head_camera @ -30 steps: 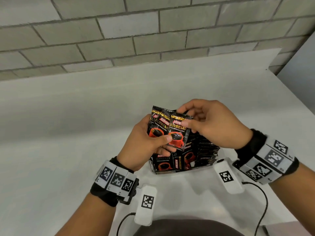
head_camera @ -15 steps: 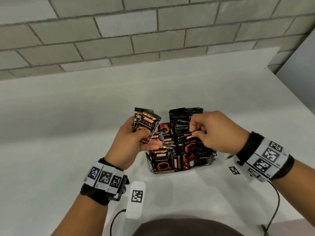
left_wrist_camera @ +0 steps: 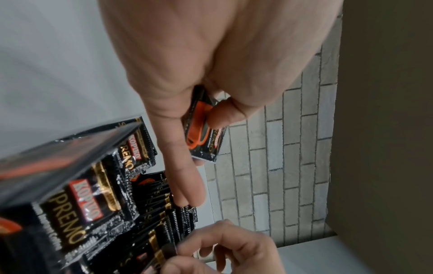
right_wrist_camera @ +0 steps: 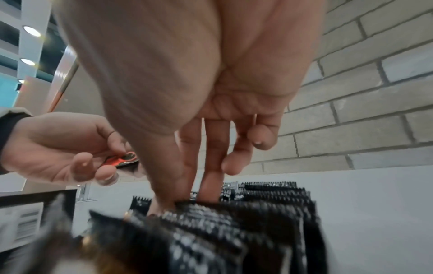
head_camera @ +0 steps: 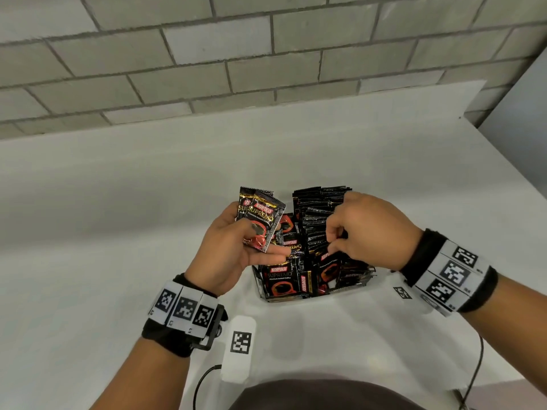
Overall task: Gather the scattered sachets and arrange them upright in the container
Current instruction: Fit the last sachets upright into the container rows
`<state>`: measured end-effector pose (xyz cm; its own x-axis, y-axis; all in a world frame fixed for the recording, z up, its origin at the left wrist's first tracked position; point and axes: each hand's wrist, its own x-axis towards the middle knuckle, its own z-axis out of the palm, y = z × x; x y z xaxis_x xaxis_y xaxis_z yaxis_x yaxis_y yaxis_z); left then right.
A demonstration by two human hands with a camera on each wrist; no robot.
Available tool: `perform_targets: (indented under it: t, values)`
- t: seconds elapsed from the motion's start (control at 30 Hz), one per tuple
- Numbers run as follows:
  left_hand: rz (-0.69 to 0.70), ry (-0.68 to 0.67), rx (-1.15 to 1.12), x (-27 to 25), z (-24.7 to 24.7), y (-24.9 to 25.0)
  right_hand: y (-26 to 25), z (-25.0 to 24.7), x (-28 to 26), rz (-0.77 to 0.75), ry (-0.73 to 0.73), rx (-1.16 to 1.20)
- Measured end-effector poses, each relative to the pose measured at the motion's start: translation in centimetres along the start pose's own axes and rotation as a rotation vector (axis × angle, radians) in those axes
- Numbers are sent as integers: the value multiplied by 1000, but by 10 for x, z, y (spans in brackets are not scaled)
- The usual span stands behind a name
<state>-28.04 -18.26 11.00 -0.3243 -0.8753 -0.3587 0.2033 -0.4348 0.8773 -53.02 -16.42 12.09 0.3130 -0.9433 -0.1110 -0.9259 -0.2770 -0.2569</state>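
The left hand point(head_camera: 226, 258) pinches 2 black foil coffee sachets point(head_camera: 262, 221), long axes upright, just left of the clear plastic container point(head_camera: 258, 284). The right hand point(head_camera: 367, 229) dips its fingers among upright packed sachets point(head_camera: 318, 202) inside it, grip unclear.

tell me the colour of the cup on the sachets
Red cup on black sachets; best in the head view.

Sachets point(head_camera: 260, 220): glossy black foil with gold lettering and a gold top band, a red name label, and a red cup printed low on the face. Table point(head_camera: 118, 232): plain white; wall point(head_camera: 207, 54): grey blocks in staggered courses with darker joints. Wristbands point(head_camera: 183, 309): black fabric carrying white tags printed with black square-code patterns; pod point(head_camera: 241, 341): white, same code print
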Motion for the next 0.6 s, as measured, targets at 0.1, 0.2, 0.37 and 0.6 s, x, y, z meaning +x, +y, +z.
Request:
perform_targets:
  t: [0.1, 0.2, 0.37, 0.6]
  values:
    - [2, -18, 63, -1, 3, 0, 3, -4, 3, -17, -21, 44]
    - [21, -48, 116, -1, 7, -2, 1, -10, 5, 9, 118, 291]
    - [39, -147, 154, -4, 13, -7, -19, -21, 4, 105, 220, 743]
    - [70, -131, 152, -4, 9, -6, -9, -17, 3, 161, 226, 691]
